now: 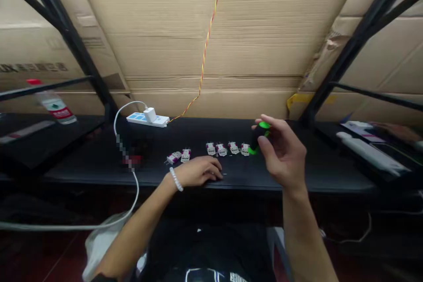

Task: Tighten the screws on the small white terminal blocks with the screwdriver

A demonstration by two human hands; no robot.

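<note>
My right hand (284, 150) is raised over the right part of the black table (324, 163), thumb and fingers closed around a small black object with bright green parts (263, 125). Its exact kind is unclear. Just left of its lower green end, several small white-and-purple parts with thin metal pins stand in a loose row, the nearest white part (245, 149) almost meeting it in view. My left hand (200, 171), with a beaded bracelet, rests on the table's front area, fingers loosely bent and holding nothing visible. Two more white-and-purple parts (185, 155) lie behind its wrist.
A white power strip (139, 118) with a plugged-in charger (150, 115) lies at the back left. Its white cable (136, 185) hangs over the front edge. A twisted red-yellow wire (206, 48) runs up the cardboard. Black frame posts (343, 66) flank the table; a bottle (57, 108) stands left.
</note>
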